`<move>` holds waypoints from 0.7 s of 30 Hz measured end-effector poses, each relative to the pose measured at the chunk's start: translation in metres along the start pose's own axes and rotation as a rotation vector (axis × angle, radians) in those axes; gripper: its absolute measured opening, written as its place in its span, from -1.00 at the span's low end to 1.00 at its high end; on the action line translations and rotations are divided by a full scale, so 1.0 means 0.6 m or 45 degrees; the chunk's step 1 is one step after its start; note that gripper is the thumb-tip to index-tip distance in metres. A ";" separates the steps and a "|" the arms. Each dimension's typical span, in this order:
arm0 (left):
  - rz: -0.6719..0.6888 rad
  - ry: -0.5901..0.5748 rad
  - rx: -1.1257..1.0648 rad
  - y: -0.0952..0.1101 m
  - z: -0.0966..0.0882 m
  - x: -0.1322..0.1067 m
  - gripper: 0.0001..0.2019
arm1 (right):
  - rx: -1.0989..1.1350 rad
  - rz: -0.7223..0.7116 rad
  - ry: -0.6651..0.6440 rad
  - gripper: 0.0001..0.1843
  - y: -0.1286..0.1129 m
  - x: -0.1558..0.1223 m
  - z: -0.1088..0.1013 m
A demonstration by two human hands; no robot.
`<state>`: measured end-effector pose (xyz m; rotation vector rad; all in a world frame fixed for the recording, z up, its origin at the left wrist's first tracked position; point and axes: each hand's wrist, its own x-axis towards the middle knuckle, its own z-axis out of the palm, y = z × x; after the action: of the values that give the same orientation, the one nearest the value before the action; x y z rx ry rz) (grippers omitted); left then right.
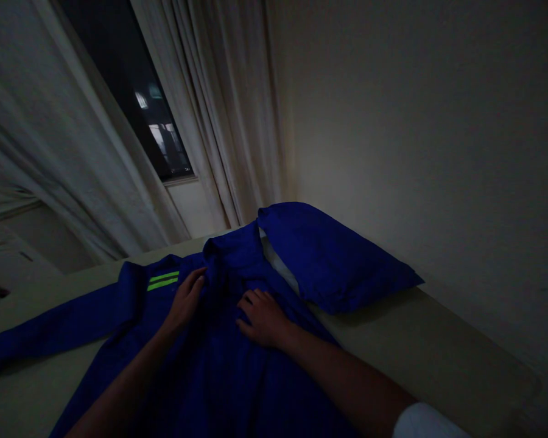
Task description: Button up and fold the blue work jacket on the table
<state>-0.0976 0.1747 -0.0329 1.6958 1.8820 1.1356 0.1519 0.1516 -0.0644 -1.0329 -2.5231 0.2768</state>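
Observation:
A blue long-sleeved jacket (210, 359) lies spread over the pale bed surface, its collar end toward the curtains. One sleeve (73, 316) stretches out to the left, and two yellow-green stripes (163, 280) mark the chest. My left hand (187, 299) rests beside the raised collar fold, fingers extended along the cloth. To its right, my right hand (262, 316) lies palm down on the jacket front, its fingers apart and slightly bent. The other sleeve is not visible.
A blue pillow (333, 258) sits right of the collar, with a strip of whitish material (278, 261) beside it. The pale bed (420, 347) borders a plain wall (420, 134). Long curtains (228, 109) hang around a dark window (141, 85).

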 end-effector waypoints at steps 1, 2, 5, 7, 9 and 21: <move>-0.003 -0.019 -0.034 0.002 0.005 -0.008 -0.48 | -0.003 0.000 -0.001 -0.62 -0.001 0.000 -0.002; -0.018 -0.027 -0.071 0.008 0.012 -0.013 -0.39 | -0.004 0.000 -0.003 -0.62 -0.001 0.001 -0.004; -0.065 -0.040 -0.192 0.052 0.031 0.001 -0.13 | 0.021 0.026 0.009 -0.58 0.000 0.000 -0.005; -0.038 -0.119 -0.287 0.110 0.030 0.036 -0.16 | 0.071 0.075 0.028 -0.52 0.003 0.000 -0.001; 0.027 -0.211 -0.397 0.191 0.011 0.076 -0.19 | 0.161 0.149 0.043 -0.45 0.010 0.001 0.004; 0.105 -0.455 -0.182 0.329 -0.234 0.204 -0.14 | 0.243 0.673 0.822 -0.27 0.107 0.046 -0.096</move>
<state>-0.0961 0.2372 0.2314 1.7714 1.4913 0.8994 0.1993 0.2180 -0.0253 -1.4192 -1.6027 0.2668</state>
